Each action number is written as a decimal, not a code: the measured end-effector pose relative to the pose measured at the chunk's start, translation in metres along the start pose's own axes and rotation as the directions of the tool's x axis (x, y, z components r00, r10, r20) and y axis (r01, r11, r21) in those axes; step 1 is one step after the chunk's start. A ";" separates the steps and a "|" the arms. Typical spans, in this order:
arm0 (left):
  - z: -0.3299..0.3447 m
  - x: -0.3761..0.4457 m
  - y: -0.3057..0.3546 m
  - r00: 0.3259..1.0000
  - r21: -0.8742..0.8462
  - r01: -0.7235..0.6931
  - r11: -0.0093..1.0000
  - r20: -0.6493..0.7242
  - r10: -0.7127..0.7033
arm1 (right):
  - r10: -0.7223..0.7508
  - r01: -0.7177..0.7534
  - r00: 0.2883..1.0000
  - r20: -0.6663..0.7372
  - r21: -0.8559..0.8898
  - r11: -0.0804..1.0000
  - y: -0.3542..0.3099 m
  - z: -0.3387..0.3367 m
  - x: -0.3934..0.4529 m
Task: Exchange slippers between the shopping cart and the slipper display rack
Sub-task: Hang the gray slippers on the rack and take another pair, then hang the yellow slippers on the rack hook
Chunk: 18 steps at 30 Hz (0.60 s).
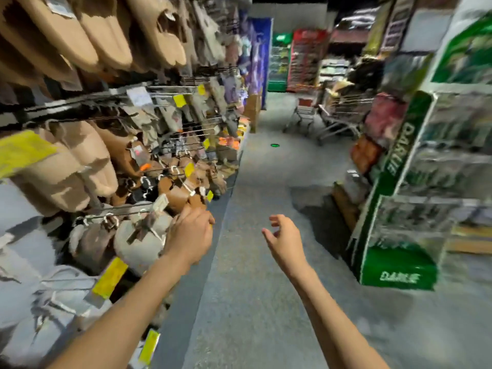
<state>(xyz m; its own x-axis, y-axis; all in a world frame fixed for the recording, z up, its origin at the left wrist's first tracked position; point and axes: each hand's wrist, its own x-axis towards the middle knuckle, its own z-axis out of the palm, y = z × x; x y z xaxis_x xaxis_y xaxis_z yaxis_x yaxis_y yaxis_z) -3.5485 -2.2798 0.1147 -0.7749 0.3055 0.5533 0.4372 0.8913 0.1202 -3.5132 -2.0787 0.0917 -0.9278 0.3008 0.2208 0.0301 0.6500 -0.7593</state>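
Left hand (190, 234) at the rack's lower row, fingers curled against a brown slipper (183, 198) hanging there; blur hides whether it truly grips, cannot tell. Grey slippers (138, 241) hang just at its nine o'clock. Right hand (283, 235) at three o'clock from the left, over bare floor, fingers loosely spread, holding nothing. Slipper display rack (111, 123) fills the left side: tan pairs on top, brown and grey below, yellow price tags (109, 278) on the hooks. Shopping cart (338, 113) stands well apart, at about one o'clock down the aisle. Green display stand (399, 267) at three o'clock.
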 end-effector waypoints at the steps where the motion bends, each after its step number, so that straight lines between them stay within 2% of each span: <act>1: 0.008 0.004 0.028 0.999 -0.052 -0.046 0.998 0.026 0.048 | 0.032 -0.035 0.998 -0.063 -0.035 0.999 0.019 -0.028 -0.011; 5: 0.034 -0.006 0.152 0.964 -0.209 -0.230 0.951 0.085 0.252 | 0.159 -0.203 0.948 -0.275 -0.140 0.969 0.089 -0.138 -0.082; 8: 0.040 -0.039 0.250 0.917 -0.345 -0.317 0.883 0.125 0.378 | 0.243 -0.337 0.874 -0.420 -0.165 0.927 0.135 -0.221 -0.157; 10: 0.043 -0.069 0.309 0.870 -0.403 -0.394 0.826 0.127 0.477 | 0.324 -0.449 0.776 -0.541 -0.114 0.886 0.163 -0.276 -0.215; 13: 0.044 -0.111 0.386 0.786 -0.488 -0.469 0.736 0.148 0.600 | 0.414 -0.614 0.586 -0.697 -0.049 0.787 0.190 -0.345 -0.308; 15: 0.045 -0.139 0.429 0.729 -0.548 -0.491 0.677 0.167 0.664 | 0.454 -0.698 0.476 -0.753 -0.009 0.716 0.201 -0.374 -0.368; 18: 0.054 -0.176 0.480 0.655 -0.615 -0.487 0.620 0.213 0.725 | 0.514 -0.780 0.348 -0.784 0.062 0.622 0.214 -0.391 -0.442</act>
<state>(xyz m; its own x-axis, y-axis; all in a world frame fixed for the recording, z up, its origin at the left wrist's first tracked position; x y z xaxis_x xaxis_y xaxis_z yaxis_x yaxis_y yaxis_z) -3.2271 -1.8870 0.0305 -0.2876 0.9176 0.2742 0.9291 0.1978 0.3126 -2.9516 -1.7998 0.0711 -0.0158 0.9860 0.1660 0.7197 0.1265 -0.6827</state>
